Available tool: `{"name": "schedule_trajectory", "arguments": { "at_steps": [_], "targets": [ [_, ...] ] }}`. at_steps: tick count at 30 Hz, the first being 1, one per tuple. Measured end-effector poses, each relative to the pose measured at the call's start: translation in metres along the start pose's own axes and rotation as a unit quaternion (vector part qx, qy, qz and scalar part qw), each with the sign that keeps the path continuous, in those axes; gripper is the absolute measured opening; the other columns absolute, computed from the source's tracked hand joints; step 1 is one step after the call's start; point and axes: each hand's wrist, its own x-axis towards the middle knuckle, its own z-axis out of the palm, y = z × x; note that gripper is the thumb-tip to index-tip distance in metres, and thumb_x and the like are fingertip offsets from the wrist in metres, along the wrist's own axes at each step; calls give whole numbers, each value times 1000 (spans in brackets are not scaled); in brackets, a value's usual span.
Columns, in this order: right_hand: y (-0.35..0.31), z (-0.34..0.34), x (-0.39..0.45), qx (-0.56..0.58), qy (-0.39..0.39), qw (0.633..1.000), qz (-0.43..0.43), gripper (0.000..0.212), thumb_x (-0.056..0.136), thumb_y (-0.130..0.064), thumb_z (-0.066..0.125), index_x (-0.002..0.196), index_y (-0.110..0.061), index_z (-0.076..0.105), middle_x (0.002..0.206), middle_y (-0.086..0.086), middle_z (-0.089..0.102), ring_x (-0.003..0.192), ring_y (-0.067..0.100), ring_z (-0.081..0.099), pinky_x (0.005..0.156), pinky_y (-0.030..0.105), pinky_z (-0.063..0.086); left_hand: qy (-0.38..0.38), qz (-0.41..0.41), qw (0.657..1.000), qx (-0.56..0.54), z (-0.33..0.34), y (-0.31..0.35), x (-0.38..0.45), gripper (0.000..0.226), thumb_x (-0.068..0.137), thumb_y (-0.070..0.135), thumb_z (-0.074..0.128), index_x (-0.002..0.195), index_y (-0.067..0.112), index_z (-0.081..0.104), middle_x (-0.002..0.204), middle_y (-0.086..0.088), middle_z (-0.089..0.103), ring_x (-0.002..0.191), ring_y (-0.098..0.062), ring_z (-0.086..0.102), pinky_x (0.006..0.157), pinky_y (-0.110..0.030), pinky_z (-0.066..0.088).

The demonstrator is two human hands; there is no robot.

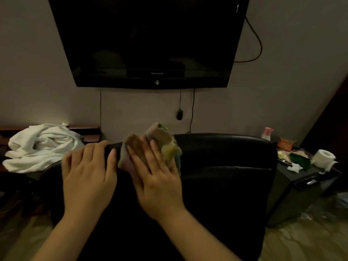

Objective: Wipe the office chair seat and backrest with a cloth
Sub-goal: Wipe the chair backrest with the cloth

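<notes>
A black leather office chair fills the lower middle of the view, and its backrest (226, 157) faces me with its top edge running across the frame. My right hand (156, 176) lies flat with straight fingers on a crumpled multicoloured cloth (165, 142), pressing it against the upper backrest near the top edge. My left hand (88, 172) rests with spread fingers on the top of the backrest just to the left of the cloth. The seat is hidden behind the backrest.
A dark television (148, 40) hangs on the wall above, with cables (192, 110) trailing down. A white towel (41, 146) is heaped on a wooden desk at the left. At the right, a small dark table (293, 178) carries a toilet roll (323, 157), packets and a bottle.
</notes>
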Motion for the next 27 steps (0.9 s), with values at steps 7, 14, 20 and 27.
{"name": "schedule_trajectory", "arguments": {
  "at_steps": [7,14,20,27],
  "targets": [
    [124,-65,-15,-14,126,885,448,50,101,-31,27,147,-13,28,156,7,18,143,25,15,113,37,12,-14,-21,999,-28,-1,9,-2,56,86,42,19,119,10,51,120,-16,55,117,-34,40,104,-47,18],
    [-11,-9,21,26,3,998,60,43,101,-36,27,142,-26,34,144,-2,44,137,13,28,111,36,21,-16,-17,999,-31,-2,-1,1,57,84,41,15,118,14,51,121,-11,56,116,-31,41,102,-44,19],
    [111,-65,0,-5,71,928,366,50,96,-35,27,137,-10,44,147,8,37,136,25,30,107,36,26,-16,-1,999,-45,-5,-1,-1,53,85,36,19,118,14,53,118,-9,57,114,-28,43,102,-42,21],
    [-45,16,-6,-1,-23,997,70,70,86,-32,32,150,-26,5,154,-1,19,144,15,4,112,38,21,-4,12,997,-76,-5,-5,3,57,83,37,14,113,14,56,113,-7,59,109,-24,46,97,-34,19]
  ]
}}
